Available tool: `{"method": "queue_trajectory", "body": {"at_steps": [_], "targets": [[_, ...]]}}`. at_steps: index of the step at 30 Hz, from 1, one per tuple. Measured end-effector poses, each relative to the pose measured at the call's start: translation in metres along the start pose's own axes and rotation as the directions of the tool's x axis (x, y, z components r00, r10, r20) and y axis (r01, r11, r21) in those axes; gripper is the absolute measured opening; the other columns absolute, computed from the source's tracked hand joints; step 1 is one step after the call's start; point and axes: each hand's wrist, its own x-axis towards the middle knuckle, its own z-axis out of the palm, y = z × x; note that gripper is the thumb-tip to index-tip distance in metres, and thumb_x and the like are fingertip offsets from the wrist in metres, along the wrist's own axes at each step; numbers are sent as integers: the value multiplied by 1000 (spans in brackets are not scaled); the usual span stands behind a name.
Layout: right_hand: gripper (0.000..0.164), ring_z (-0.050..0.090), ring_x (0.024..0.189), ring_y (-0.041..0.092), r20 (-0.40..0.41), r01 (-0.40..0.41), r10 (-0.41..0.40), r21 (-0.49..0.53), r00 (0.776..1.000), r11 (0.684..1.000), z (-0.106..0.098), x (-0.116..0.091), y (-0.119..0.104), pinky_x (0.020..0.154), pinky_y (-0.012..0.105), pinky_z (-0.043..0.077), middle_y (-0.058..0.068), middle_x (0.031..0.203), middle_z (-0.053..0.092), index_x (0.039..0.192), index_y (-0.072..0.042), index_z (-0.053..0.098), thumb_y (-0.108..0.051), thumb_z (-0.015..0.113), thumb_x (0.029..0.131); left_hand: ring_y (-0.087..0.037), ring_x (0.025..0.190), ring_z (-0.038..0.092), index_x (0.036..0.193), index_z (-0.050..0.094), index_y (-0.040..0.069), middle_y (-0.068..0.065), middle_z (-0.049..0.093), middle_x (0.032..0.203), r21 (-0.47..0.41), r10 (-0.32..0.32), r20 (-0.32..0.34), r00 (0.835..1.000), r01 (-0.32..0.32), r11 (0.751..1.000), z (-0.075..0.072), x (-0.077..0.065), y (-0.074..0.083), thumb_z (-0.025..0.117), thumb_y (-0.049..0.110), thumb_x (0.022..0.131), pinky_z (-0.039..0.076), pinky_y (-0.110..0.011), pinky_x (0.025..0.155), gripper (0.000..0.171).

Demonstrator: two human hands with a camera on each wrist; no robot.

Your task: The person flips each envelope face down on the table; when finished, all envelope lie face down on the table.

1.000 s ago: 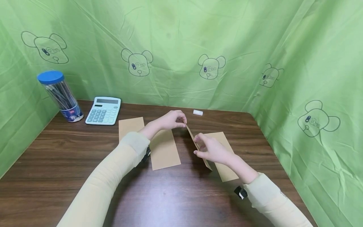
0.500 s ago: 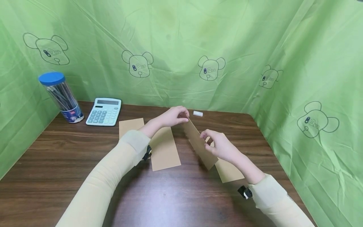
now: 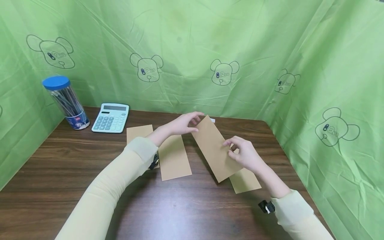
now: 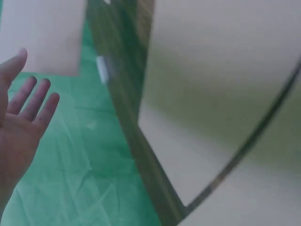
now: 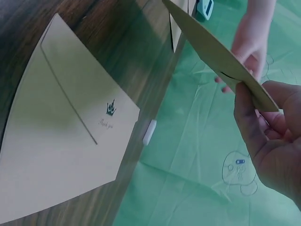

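A plain brown paper envelope (image 3: 211,146) is held tilted above the table, pinched at its right edge between my right hand's (image 3: 244,153) thumb and fingers. My left hand (image 3: 181,124) is beside its far left corner with fingers extended; in the left wrist view the thumb overlaps the envelope (image 4: 42,33), and whether they touch I cannot tell. Partly beneath the held one lies another envelope (image 3: 246,181); the right wrist view shows an envelope (image 5: 70,127) with a flap, a small crown and "Thank you". Two more envelopes (image 3: 175,160) lie left, partly hidden by my left arm.
A light blue calculator (image 3: 111,118) lies at the back left, beside a clear blue-lidded tub of pens (image 3: 67,103). A small white block, possibly an eraser (image 3: 212,120), lies by the back edge. Green curtain (image 3: 186,50) hangs behind the dark wooden table (image 3: 174,213).
My left hand has let go of the envelope's far corner. My right hand has moved right and now pinches the envelope, whose broad face has turned upward.
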Motion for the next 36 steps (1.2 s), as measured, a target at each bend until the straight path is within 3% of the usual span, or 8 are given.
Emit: {"method": "queue_trajectory", "body": {"at_steps": [5,9,16,20,24,31,36], "targets": [[32,63,74,16,-23,-48,50,44,999,998,-2,-6,5,61,30,51,0,97,67,98,-10,68,9,64,73,-23,104,58,141,34,12,-8,60,112,39,-52,44,998,50,998,9,-7,-12,71,21,85,45,-38,96,68],[30,63,74,14,-19,-100,102,111,995,989,3,-11,11,59,24,50,2,102,68,100,-10,68,7,65,76,-22,93,60,134,38,9,-6,60,98,42,-44,56,997,42,998,15,-10,-18,70,16,86,47,-37,89,59],[29,63,75,15,49,-174,168,212,985,962,18,-19,24,62,23,52,9,106,67,104,-5,66,7,66,78,-14,86,59,130,39,11,-4,56,95,24,-43,60,997,42,999,23,-11,-22,69,13,86,47,-31,84,54],[33,64,76,15,87,-178,164,189,983,966,26,-24,29,63,28,52,9,107,68,107,-6,66,5,69,77,-13,87,59,129,43,17,-3,57,96,51,-21,78,997,17,999,26,-14,-26,68,11,87,48,-29,83,49],[37,63,75,15,121,-152,133,164,984,975,34,-26,32,65,32,53,8,110,67,110,-6,65,4,72,76,-14,89,59,124,49,16,-4,58,96,86,8,86,996,-15,996,28,-17,-29,67,9,86,48,-31,84,43],[44,57,75,14,222,-166,131,144,966,976,45,-28,35,66,30,51,8,104,63,115,-3,62,2,75,73,-18,98,52,119,56,14,-3,54,103,160,-4,99,995,-12,987,35,-22,-35,68,13,86,44,-33,89,34],[51,55,88,19,287,-102,79,64,954,993,54,-30,38,75,33,48,9,108,62,119,-2,60,-6,79,72,-25,104,52,116,59,9,-9,58,109,179,-14,141,990,-12,984,40,-27,-32,70,15,85,42,-40,93,34]]}}
